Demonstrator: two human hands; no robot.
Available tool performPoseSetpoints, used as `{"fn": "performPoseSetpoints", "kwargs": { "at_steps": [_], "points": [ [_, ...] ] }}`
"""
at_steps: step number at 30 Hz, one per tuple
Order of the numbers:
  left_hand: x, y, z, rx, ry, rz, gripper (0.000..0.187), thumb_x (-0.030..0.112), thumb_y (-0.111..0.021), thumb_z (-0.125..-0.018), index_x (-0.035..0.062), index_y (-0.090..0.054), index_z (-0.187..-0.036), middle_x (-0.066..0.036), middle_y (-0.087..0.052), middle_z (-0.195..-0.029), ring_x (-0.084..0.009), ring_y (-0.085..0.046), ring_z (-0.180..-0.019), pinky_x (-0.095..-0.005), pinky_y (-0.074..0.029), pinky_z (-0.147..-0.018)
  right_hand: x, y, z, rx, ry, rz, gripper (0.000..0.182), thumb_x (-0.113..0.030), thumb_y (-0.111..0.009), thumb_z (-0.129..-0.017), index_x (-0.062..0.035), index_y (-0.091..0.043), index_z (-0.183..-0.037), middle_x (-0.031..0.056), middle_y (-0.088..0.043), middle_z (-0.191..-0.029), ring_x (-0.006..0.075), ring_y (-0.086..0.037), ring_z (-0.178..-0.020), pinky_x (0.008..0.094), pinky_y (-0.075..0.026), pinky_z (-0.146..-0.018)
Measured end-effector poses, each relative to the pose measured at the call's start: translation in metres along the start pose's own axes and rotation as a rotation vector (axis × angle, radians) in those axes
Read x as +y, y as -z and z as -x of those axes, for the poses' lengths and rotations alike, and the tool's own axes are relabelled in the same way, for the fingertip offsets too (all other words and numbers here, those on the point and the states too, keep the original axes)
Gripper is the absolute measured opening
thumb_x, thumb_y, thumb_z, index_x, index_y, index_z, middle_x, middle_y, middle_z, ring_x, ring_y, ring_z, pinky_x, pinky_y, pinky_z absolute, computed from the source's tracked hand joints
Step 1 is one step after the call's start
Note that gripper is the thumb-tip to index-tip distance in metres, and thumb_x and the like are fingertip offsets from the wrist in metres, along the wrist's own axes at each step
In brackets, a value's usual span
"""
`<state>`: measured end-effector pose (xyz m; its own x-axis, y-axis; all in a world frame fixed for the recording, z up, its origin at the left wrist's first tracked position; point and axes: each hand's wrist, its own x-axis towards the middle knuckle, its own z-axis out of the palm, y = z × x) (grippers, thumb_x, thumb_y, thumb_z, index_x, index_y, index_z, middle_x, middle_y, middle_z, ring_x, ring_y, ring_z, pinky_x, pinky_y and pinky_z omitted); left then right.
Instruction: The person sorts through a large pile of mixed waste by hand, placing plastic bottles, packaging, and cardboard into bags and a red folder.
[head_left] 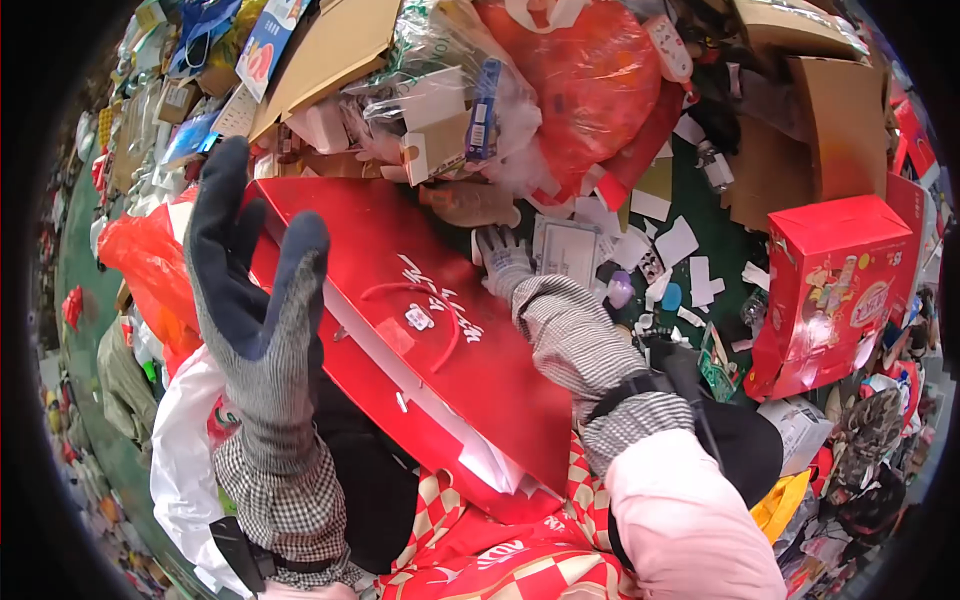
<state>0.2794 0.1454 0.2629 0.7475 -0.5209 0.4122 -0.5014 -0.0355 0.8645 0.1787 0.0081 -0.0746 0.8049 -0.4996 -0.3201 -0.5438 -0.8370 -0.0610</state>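
Note:
A red paper gift bag (440,290) with white lettering and a red cord handle lies tilted across my lap, its white-lined mouth gaping. My left hand (262,260), in a grey and navy work glove, is raised beside the bag's left edge with thumb and fingers apart, holding nothing. Beyond the bag, my right hand (503,262), in a grey glove, reaches down among paper scraps (600,225). Its fingers look stretched out, though their tips are hard to make out. Just above it lies a translucent brownish bottle (470,203).
Mixed refuse surrounds me. A red printed box (835,290) stands at the right, near brown cardboard (840,120). A filled red plastic bag (580,90) is at the top. An orange-red bag (150,270) and a white plastic bag (185,450) lie at the left.

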Motion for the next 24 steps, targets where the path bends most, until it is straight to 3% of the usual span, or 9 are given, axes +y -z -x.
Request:
{"fn": "performPoseSetpoints", "kwargs": {
  "at_steps": [2,5,8,9,10,12,18,21,24],
  "points": [
    [0.003,-0.005,-0.004,-0.020,0.060,0.040,0.057,0.009,-0.063,-0.082,0.0023,-0.037,-0.131,-0.009,-0.041,-0.133,-0.0179,-0.041,-0.120,-0.0299,-0.034,-0.098,-0.001,-0.016,-0.011,0.142,-0.055,0.045,0.092,-0.039,-0.071,-0.064,-0.0110,-0.023,-0.138,0.0094,-0.030,-0.139,0.0279,-0.028,-0.128,0.0470,-0.033,-0.096],
    [0.000,-0.004,-0.015,-0.043,0.057,0.071,0.044,0.016,-0.051,-0.090,0.0028,-0.039,-0.130,-0.012,-0.044,-0.130,-0.0217,-0.040,-0.123,-0.0356,-0.033,-0.102,0.010,0.013,-0.006,-0.181,-0.218,-0.160,0.092,-0.040,-0.075,-0.059,-0.0096,-0.031,-0.134,0.0131,-0.045,-0.126,0.0276,-0.046,-0.114,0.0436,-0.040,-0.088],
    [0.001,-0.006,-0.020,-0.053,0.114,0.129,0.042,0.016,-0.049,-0.091,0.0023,-0.040,-0.130,-0.011,-0.046,-0.127,-0.0198,-0.044,-0.118,-0.0348,-0.035,-0.100,0.048,-0.026,-0.005,-0.175,-0.282,-1.073,0.080,-0.042,-0.074,-0.058,-0.0082,-0.044,-0.124,0.0147,-0.055,-0.112,0.0293,-0.057,-0.096,0.0422,-0.045,-0.079],
    [0.004,-0.008,-0.021,-0.057,0.124,0.153,0.042,0.016,-0.050,-0.091,0.0021,-0.040,-0.129,-0.011,-0.047,-0.126,-0.0193,-0.044,-0.118,-0.0343,-0.036,-0.100,0.057,-0.011,0.006,-0.255,-0.478,-1.429,0.070,-0.048,-0.074,-0.064,-0.0063,-0.051,-0.116,0.0113,-0.063,-0.093,0.0224,-0.061,-0.085,0.0374,-0.051,-0.069],
    [0.007,-0.009,-0.020,-0.061,0.132,0.180,0.041,0.016,-0.050,-0.091,0.0020,-0.040,-0.129,-0.011,-0.047,-0.126,-0.0188,-0.045,-0.117,-0.0339,-0.036,-0.099,0.063,-0.025,0.011,-0.155,-0.459,-1.973,0.064,-0.051,-0.064,-0.074,-0.0054,-0.050,-0.116,0.0111,-0.062,-0.097,0.0232,-0.062,-0.086,0.0389,-0.053,-0.067],
    [0.009,-0.008,-0.020,-0.078,0.182,0.297,0.041,0.015,-0.050,-0.091,0.0018,-0.041,-0.128,-0.010,-0.048,-0.123,-0.0173,-0.045,-0.116,-0.0311,-0.036,-0.098,0.067,0.035,0.049,-0.124,-0.537,-2.343,0.064,-0.056,-0.052,-0.080,-0.0046,-0.048,-0.118,0.0138,-0.062,-0.099,0.0263,-0.063,-0.083,0.0403,-0.055,-0.065],
    [-0.007,0.007,-0.015,-0.127,0.251,0.634,0.045,0.009,-0.059,-0.086,0.0013,-0.042,-0.127,-0.008,-0.049,-0.119,-0.0131,-0.046,-0.112,-0.0258,-0.035,-0.097,0.066,0.116,0.101,-0.248,-0.195,-2.557,0.071,-0.063,-0.041,-0.081,-0.0041,-0.046,-0.120,0.0191,-0.061,-0.103,0.0298,-0.064,-0.078,0.0385,-0.055,-0.062],
    [-0.027,0.010,-0.009,-0.169,0.174,0.505,0.042,0.010,-0.053,-0.088,0.0013,-0.041,-0.128,-0.005,-0.049,-0.120,-0.0131,-0.048,-0.110,-0.0235,-0.039,-0.092,0.054,0.159,0.123,-0.307,0.028,-2.674,0.068,-0.064,-0.039,-0.082,-0.0069,-0.049,-0.119,0.0143,-0.062,-0.096,0.0248,-0.063,-0.070,0.0356,-0.054,-0.057],
    [-0.032,0.006,-0.001,-0.405,0.079,0.473,0.044,0.013,-0.047,-0.091,-0.0010,-0.037,-0.131,-0.008,-0.039,-0.133,-0.0182,-0.042,-0.119,-0.0287,-0.035,-0.099,0.058,0.196,0.160,0.245,0.269,-2.660,0.058,-0.060,-0.047,-0.082,-0.0103,-0.052,-0.112,0.0083,-0.062,-0.087,0.0209,-0.061,-0.066,0.0335,-0.052,-0.054]
  ]
}}
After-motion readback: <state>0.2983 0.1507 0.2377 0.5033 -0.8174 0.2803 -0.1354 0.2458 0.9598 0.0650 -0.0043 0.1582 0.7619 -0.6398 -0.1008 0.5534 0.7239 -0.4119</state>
